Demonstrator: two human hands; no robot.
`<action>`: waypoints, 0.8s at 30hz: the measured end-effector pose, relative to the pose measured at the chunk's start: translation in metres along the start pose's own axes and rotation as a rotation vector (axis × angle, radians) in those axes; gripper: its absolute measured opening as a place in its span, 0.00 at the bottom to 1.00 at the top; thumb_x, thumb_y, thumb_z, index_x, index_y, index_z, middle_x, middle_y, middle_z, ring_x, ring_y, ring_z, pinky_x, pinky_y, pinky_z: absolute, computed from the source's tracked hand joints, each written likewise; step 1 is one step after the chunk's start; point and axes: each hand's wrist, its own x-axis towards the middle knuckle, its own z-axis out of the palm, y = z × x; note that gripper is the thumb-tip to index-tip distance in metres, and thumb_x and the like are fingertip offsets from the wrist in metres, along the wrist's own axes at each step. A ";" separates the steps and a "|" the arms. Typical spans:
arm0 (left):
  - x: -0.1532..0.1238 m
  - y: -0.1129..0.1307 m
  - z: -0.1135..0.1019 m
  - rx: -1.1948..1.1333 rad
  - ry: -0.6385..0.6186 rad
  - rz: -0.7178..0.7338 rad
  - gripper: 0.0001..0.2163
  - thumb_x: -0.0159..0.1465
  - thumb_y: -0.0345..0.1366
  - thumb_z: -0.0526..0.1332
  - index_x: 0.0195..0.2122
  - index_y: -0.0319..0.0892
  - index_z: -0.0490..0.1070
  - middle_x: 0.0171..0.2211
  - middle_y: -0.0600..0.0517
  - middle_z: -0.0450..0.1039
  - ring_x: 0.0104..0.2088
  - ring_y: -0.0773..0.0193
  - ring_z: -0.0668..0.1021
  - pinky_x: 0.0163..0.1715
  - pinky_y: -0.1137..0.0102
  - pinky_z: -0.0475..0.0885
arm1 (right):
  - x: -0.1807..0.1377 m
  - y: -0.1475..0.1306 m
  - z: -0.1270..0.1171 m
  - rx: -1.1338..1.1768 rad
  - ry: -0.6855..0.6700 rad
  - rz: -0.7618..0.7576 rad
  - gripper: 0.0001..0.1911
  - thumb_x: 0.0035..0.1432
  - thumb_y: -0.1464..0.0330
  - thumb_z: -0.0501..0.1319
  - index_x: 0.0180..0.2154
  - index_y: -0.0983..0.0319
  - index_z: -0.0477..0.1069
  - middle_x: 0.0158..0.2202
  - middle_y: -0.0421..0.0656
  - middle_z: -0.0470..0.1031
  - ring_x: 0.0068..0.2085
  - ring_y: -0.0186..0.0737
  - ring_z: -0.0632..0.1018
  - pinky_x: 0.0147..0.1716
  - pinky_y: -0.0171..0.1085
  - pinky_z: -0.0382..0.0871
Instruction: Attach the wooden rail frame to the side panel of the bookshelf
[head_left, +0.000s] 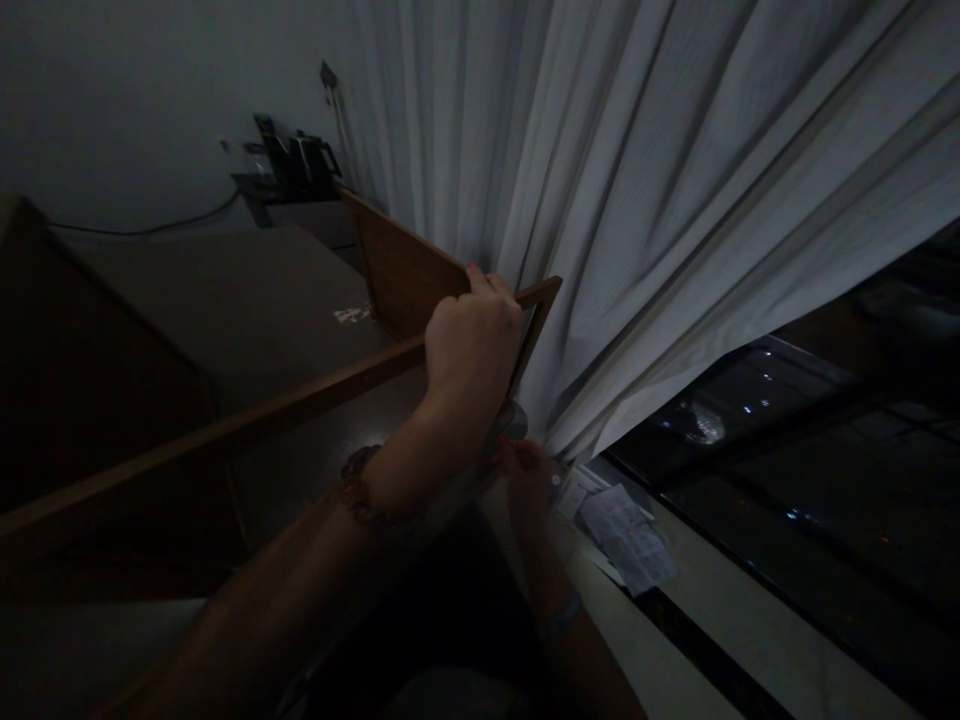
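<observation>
My left hand point(474, 335), with a beaded bracelet at the wrist, is wrapped over the corner end of a wooden furniture frame point(315, 395). One fingertip rests at the edge of an upright wooden panel point(409, 265) behind it. Lower down, my right hand point(527, 482) has its fingers drawn together close beneath the frame's corner. A greyish rounded piece point(511, 420) sits just above those fingertips; it is too dim to name. Whether the right fingers pinch a small part there is hidden by the dark.
White curtains point(600, 200) hang right beside the frame. Printed papers point(626, 535) lie on the floor at the right, near dark glass point(810, 480). A black kettle point(311, 160) stands on a small table at the back, with a cable point(150, 230) along the wall.
</observation>
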 end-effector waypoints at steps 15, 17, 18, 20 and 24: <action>0.001 0.000 0.000 0.018 -0.002 0.001 0.19 0.67 0.28 0.44 0.55 0.31 0.65 0.59 0.36 0.66 0.40 0.59 0.80 0.35 0.70 0.71 | 0.003 0.015 0.001 0.215 -0.121 0.115 0.21 0.52 0.49 0.63 0.29 0.60 0.76 0.28 0.41 0.79 0.32 0.36 0.78 0.36 0.35 0.70; 0.000 0.000 -0.001 0.022 -0.003 -0.003 0.19 0.67 0.27 0.44 0.56 0.33 0.65 0.59 0.37 0.65 0.40 0.59 0.80 0.35 0.70 0.71 | 0.005 0.016 -0.003 0.236 -0.151 0.140 0.18 0.50 0.51 0.66 0.29 0.60 0.76 0.28 0.39 0.78 0.32 0.34 0.77 0.36 0.34 0.69; 0.000 0.000 -0.001 0.023 -0.003 -0.005 0.19 0.67 0.27 0.43 0.56 0.33 0.65 0.59 0.37 0.65 0.40 0.59 0.80 0.35 0.70 0.71 | 0.007 0.016 -0.005 0.250 -0.167 0.161 0.17 0.49 0.52 0.67 0.30 0.59 0.76 0.29 0.39 0.78 0.32 0.33 0.77 0.36 0.33 0.69; 0.000 0.000 0.000 0.015 -0.005 -0.006 0.20 0.67 0.27 0.42 0.56 0.33 0.65 0.59 0.37 0.65 0.41 0.59 0.80 0.35 0.69 0.71 | 0.009 0.016 -0.009 0.277 -0.195 0.208 0.16 0.46 0.53 0.68 0.31 0.58 0.76 0.30 0.38 0.78 0.32 0.32 0.76 0.35 0.32 0.69; 0.000 0.000 -0.001 -0.010 -0.001 -0.007 0.19 0.67 0.27 0.43 0.54 0.31 0.65 0.59 0.35 0.65 0.41 0.56 0.80 0.35 0.68 0.70 | 0.013 0.016 -0.014 0.289 -0.291 0.312 0.21 0.42 0.57 0.72 0.40 0.56 0.76 0.32 0.38 0.78 0.29 0.30 0.76 0.30 0.30 0.69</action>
